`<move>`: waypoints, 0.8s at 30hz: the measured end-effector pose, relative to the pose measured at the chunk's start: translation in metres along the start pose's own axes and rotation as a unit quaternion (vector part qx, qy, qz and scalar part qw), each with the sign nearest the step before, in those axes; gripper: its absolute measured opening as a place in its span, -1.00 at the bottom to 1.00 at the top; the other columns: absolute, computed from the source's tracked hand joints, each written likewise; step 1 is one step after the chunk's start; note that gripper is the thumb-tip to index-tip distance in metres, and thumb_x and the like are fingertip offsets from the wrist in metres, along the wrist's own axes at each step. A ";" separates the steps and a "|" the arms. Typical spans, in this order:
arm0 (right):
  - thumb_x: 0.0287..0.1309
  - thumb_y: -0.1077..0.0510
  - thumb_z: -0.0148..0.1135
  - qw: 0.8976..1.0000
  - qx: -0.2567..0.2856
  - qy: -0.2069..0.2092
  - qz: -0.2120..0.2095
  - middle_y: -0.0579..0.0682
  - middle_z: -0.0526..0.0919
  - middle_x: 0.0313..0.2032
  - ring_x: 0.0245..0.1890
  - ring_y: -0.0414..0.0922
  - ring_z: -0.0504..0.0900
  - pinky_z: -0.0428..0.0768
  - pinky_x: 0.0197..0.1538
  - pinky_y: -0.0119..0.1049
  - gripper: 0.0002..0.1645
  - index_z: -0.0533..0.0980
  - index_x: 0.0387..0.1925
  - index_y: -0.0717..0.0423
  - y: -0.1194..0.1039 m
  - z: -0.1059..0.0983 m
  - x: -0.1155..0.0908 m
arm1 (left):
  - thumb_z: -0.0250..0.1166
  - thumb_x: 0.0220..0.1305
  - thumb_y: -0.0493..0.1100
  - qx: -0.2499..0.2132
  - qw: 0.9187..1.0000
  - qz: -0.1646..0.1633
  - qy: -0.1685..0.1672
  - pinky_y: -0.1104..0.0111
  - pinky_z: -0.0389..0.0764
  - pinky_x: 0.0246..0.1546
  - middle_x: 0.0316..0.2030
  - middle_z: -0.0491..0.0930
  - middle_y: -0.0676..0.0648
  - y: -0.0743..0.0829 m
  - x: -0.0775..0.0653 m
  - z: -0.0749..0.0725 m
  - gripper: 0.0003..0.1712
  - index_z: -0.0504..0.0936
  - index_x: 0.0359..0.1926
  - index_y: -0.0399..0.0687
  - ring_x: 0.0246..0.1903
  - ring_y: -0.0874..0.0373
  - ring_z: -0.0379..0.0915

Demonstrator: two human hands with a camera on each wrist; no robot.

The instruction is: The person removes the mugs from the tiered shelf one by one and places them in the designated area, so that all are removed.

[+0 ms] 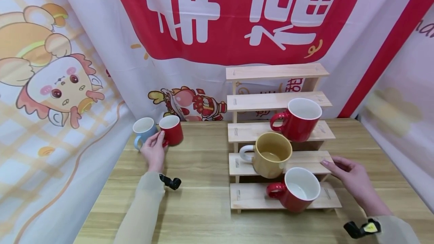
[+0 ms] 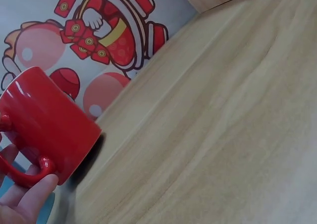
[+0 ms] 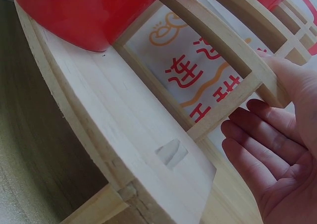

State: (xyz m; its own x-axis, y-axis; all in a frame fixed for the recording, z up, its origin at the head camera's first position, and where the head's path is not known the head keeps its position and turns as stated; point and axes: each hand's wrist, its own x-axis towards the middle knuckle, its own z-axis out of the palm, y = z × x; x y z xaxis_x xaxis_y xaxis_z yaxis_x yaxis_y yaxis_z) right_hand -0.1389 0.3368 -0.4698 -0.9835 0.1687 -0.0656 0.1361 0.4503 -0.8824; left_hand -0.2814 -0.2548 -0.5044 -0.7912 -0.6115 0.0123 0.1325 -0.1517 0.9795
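At the back left of the table, my left hand (image 1: pixel 154 153) pinches the handle of a red mug (image 1: pixel 174 135) with a white inside. In the left wrist view, the thumb and fingers (image 2: pixel 42 192) close on that red handle (image 2: pixel 22 175). A light blue mug (image 1: pixel 146 133) stands just left of it, partly behind the hand. On the right, my right hand (image 1: pixel 354 180) touches the end of a stepped wooden rack (image 1: pixel 310 163), its thumb on the second step from the bottom. The right wrist view shows the other fingers (image 3: pixel 252 157) loosely extended beside the wood.
Three mugs stand on the rack: a red one (image 1: pixel 295 197) on the bottom step, a yellow one (image 1: pixel 269 163) with a white handle above it, and another red one (image 1: pixel 301 123) on the third. Printed cloth (image 1: pixel 196 74) hangs behind the wooden table (image 1: pixel 200 199).
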 end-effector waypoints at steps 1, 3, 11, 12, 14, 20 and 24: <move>0.32 -0.22 0.33 1.000 0.000 0.001 0.000 -0.40 0.64 -0.16 -0.19 -0.48 0.57 0.62 -0.20 -0.53 -0.21 0.49 0.25 0.36 0.001 0.000 0.000 | 0.48 0.26 -0.05 -0.005 1.000 -0.006 0.004 0.25 0.77 -0.24 0.01 0.70 -0.25 0.000 0.002 0.000 -0.55 0.71 0.08 -0.20 -0.16 -0.09 0.68; 0.32 -0.20 0.34 1.000 0.001 0.002 -0.003 -0.39 0.65 -0.16 -0.19 -0.47 0.57 0.62 -0.20 -0.54 -0.22 0.50 0.25 0.36 0.001 0.001 0.000 | 0.49 0.25 -0.04 -0.014 1.000 -0.012 0.011 0.29 0.76 -0.25 -0.01 0.71 -0.22 0.000 0.004 0.000 -0.54 0.71 0.09 -0.20 -0.18 -0.08 0.67; 0.33 -0.18 0.33 1.000 0.006 -0.001 -0.008 -0.45 0.63 -0.14 -0.16 -0.51 0.55 0.62 -0.18 -0.55 -0.24 0.49 0.25 0.35 0.001 0.001 0.000 | 0.52 0.22 -0.05 -0.018 0.999 -0.009 0.035 0.22 0.76 -0.19 -0.13 0.75 -0.08 0.001 0.007 0.001 -0.55 0.73 0.05 -0.21 -0.16 -0.05 0.68; 0.33 -0.19 0.33 1.000 0.006 -0.002 -0.007 -0.46 0.62 -0.13 -0.15 -0.52 0.54 0.61 -0.18 -0.55 -0.24 0.49 0.26 0.35 0.001 0.000 0.000 | 0.52 0.22 -0.04 -0.013 0.999 -0.008 0.036 0.19 0.75 -0.16 -0.12 0.74 -0.09 0.001 0.007 0.001 -0.55 0.73 0.04 -0.20 -0.15 -0.06 0.68; 0.34 -0.20 0.32 1.000 0.006 -0.003 -0.006 -0.47 0.62 -0.12 -0.14 -0.53 0.54 0.61 -0.17 -0.55 -0.23 0.49 0.26 0.34 0.001 0.000 0.000 | 0.52 0.22 -0.05 -0.007 0.999 -0.002 0.035 0.13 0.73 -0.08 -0.08 0.73 -0.14 0.002 0.006 0.001 -0.55 0.73 0.04 -0.21 -0.10 -0.07 0.67; 0.34 -0.18 0.32 1.000 0.013 -0.006 -0.003 -0.47 0.61 -0.12 -0.15 -0.53 0.54 0.62 -0.18 -0.55 -0.23 0.47 0.28 0.36 0.002 0.001 -0.001 | 0.49 0.26 -0.19 -0.009 0.999 0.021 0.026 0.11 0.70 -0.04 -0.06 0.70 -0.29 0.007 -0.002 -0.001 -0.59 0.69 0.04 -0.37 0.02 -0.18 0.63; 0.34 -0.16 0.33 1.000 0.017 -0.003 -0.004 -0.49 0.61 -0.14 -0.16 -0.52 0.55 0.62 -0.18 -0.55 -0.26 0.49 0.27 0.34 0.003 0.001 -0.001 | 0.47 0.27 -0.25 -0.002 1.000 0.023 0.019 0.12 0.70 -0.07 -0.08 0.69 -0.32 0.008 -0.008 -0.004 -0.60 0.67 0.05 -0.43 0.05 -0.26 0.60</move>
State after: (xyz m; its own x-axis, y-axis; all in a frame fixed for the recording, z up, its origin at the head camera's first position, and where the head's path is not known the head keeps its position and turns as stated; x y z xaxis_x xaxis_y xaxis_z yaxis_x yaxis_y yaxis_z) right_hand -0.1381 0.3371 -0.4729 -0.9852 0.1599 -0.0612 0.1241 0.4211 -0.8985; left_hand -0.2714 -0.2541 -0.4970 -0.7603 -0.6477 0.0500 0.1711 -0.1253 0.9773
